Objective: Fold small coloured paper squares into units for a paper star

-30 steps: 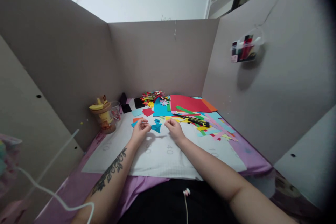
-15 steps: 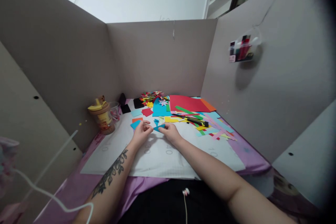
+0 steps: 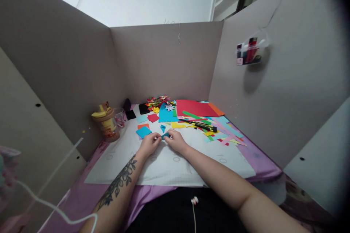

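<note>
Between my fingertips is a small piece of blue paper [image 3: 165,136], partly hidden by both hands. My left hand [image 3: 150,143] pinches its left side, and my right hand [image 3: 175,140] grips its right side with thumb and fingers. Just beyond my hands, small folded blue paper pieces [image 3: 162,128] lie on the white sheet [image 3: 123,167]. Left of them, a stack of square papers has a blue square [image 3: 143,132] on top and an orange one [image 3: 143,126] behind. Red [image 3: 153,117] and pale blue squares [image 3: 142,118] lie farther back.
A yellow-black utility knife [image 3: 203,126] rests among coloured paper strips [image 3: 226,129] on the right. Red sheets [image 3: 195,108] and a heap of folded paper stars [image 3: 158,102] are at the back. A yellow-brown cup [image 3: 108,122] stands left. Grey partitions [image 3: 166,62] enclose the table.
My hands have drawn slightly closer together around the blue paper, and less of it shows. My left hand has shifted a little right and down, uncovering the blue square.
</note>
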Tool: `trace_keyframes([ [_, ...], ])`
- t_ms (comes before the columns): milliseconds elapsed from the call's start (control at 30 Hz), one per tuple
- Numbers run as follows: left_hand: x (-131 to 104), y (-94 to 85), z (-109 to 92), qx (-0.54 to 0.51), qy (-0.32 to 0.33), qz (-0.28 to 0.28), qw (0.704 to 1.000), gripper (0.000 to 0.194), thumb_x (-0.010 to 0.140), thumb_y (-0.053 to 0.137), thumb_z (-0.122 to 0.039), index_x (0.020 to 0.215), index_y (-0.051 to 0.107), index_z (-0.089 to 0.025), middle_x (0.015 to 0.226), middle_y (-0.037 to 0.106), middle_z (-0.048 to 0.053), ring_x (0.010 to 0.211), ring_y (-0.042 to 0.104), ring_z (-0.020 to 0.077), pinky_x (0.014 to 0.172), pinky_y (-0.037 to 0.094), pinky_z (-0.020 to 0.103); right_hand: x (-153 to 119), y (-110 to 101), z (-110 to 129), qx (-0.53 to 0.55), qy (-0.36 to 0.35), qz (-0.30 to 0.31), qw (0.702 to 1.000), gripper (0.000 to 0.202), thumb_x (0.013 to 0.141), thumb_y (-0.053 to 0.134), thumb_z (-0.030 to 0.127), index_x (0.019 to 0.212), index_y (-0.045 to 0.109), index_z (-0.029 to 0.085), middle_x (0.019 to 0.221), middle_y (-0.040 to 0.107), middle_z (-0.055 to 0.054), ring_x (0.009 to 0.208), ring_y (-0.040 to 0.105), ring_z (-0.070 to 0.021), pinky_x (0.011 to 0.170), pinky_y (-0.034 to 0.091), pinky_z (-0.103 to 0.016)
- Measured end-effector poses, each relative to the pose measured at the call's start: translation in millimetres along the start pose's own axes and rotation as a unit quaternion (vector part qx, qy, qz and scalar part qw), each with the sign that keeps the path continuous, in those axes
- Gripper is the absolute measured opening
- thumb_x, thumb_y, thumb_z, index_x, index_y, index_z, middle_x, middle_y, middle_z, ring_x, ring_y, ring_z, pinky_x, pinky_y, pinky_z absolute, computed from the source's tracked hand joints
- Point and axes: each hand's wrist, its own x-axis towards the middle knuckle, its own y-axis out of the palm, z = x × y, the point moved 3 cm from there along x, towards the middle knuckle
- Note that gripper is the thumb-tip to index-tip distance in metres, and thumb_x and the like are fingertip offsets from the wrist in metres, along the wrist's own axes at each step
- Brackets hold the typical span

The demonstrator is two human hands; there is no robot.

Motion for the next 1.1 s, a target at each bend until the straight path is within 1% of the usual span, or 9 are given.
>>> trace_keyframes([
  [100, 0.4, -1.7, 2.1, 0.036, 0.000, -0.007, 0.999, 0.017, 0.079, 0.049, -0.028, 0.076, 0.064, -0.019, 0.072, 0.065, 0.002, 0.065, 0.056, 0.0158, 0.060, 0.041, 0.026, 1.5, -2.8, -1.8, 0.003, 0.009, -0.014, 1.000, 0.014, 0.073, 0.052, 0.022, 0.059, 0.050, 0.019, 0.064, 0.049, 0.001, 0.064, 0.046, -0.0142, 0.061, 0.034, -0.025],
  [233, 1.8, -3.1, 4.2, 0.076, -0.023, -0.005, 0.997, 0.020, 0.081, 0.044, -0.029, 0.076, 0.060, -0.018, 0.073, 0.063, 0.003, 0.068, 0.055, 0.0157, 0.063, 0.040, 0.026, 4.3, -10.4, -5.7, 0.032, 0.012, -0.033, 0.999, 0.012, 0.074, 0.051, 0.022, 0.063, 0.053, 0.018, 0.066, 0.053, 0.001, 0.067, 0.049, -0.0137, 0.063, 0.036, -0.025],
  [400, 3.2, -4.6, 10.3, 0.052, -0.056, -0.044, 0.996, 0.020, 0.080, 0.045, -0.030, 0.073, 0.057, -0.017, 0.070, 0.061, 0.001, 0.067, 0.054, 0.0149, 0.061, 0.039, 0.024, 4.8, -18.2, -10.3, 0.052, 0.035, -0.087, 0.994, 0.015, 0.077, 0.051, 0.027, 0.067, 0.055, 0.017, 0.070, 0.055, 0.000, 0.067, 0.050, -0.0131, 0.063, 0.038, -0.024],
  [500, 2.8, -2.7, 8.3, 0.015, -0.054, -0.042, 0.998, 0.020, 0.080, 0.046, -0.031, 0.072, 0.057, -0.017, 0.069, 0.060, 0.000, 0.066, 0.053, 0.0141, 0.060, 0.039, 0.023, 4.0, -9.8, -11.1, 0.062, 0.040, -0.049, 0.996, 0.014, 0.071, 0.059, 0.030, 0.076, 0.060, 0.017, 0.076, 0.058, -0.001, 0.071, 0.051, -0.0137, 0.062, 0.038, -0.023],
  [600, 1.4, -0.3, 2.3, -0.013, -0.048, -0.026, 0.998, 0.020, 0.079, 0.048, -0.031, 0.071, 0.058, -0.016, 0.068, 0.060, 0.000, 0.064, 0.052, 0.0134, 0.060, 0.038, 0.023, 3.0, -0.7, -10.9, 0.060, 0.059, -0.005, 0.996, 0.012, 0.070, 0.059, 0.028, 0.069, 0.060, 0.016, 0.068, 0.056, 0.001, 0.066, 0.049, -0.0127, 0.060, 0.036, -0.023],
  [667, 0.5, 1.1, -1.3, -0.022, -0.046, -0.017, 0.999, 0.019, 0.077, 0.050, -0.031, 0.069, 0.058, -0.016, 0.066, 0.059, 0.000, 0.062, 0.051, 0.0129, 0.059, 0.038, 0.023, 2.6, 0.6, -10.5, 0.071, 0.083, -0.003, 0.994, 0.014, 0.070, 0.057, 0.027, 0.062, 0.058, 0.016, 0.061, 0.052, 0.003, 0.061, 0.046, -0.0113, 0.058, 0.035, -0.022],
  [800, -0.1, 2.0, -5.6, -0.038, -0.046, -0.013, 0.998, 0.019, 0.074, 0.054, -0.032, 0.064, 0.056, -0.016, 0.062, 0.056, -0.001, 0.059, 0.049, 0.0121, 0.056, 0.037, 0.022, 2.2, -1.7, -9.1, 0.104, 0.117, -0.004, 0.988, 0.014, 0.069, 0.056, 0.026, 0.061, 0.056, 0.015, 0.058, 0.048, 0.004, 0.057, 0.042, -0.0099, 0.056, 0.033, -0.022],
  [933, -0.1, 0.9, -7.5, -0.065, -0.059, -0.010, 0.996, 0.019, 0.075, 0.052, -0.031, 0.066, 0.057, -0.015, 0.062, 0.057, 0.000, 0.058, 0.049, 0.0117, 0.054, 0.036, 0.022, 1.9, 1.3, -9.1, 0.135, 0.113, 0.024, 0.984, 0.014, 0.069, 0.056, 0.027, 0.061, 0.054, 0.015, 0.058, 0.046, 0.005, 0.056, 0.041, -0.0095, 0.055, 0.032, -0.022],
  [1100, -0.3, 0.0, -5.2, -0.097, -0.077, -0.007, 0.992, 0.018, 0.076, 0.053, -0.030, 0.066, 0.057, -0.015, 0.060, 0.056, -0.001, 0.055, 0.048, 0.0106, 0.053, 0.036, 0.021, 1.7, 4.8, -12.3, 0.208, 0.117, 0.019, 0.971, 0.012, 0.068, 0.058, 0.027, 0.068, 0.052, 0.017, 0.061, 0.047, 0.005, 0.056, 0.042, -0.0094, 0.055, 0.034, -0.022],
])
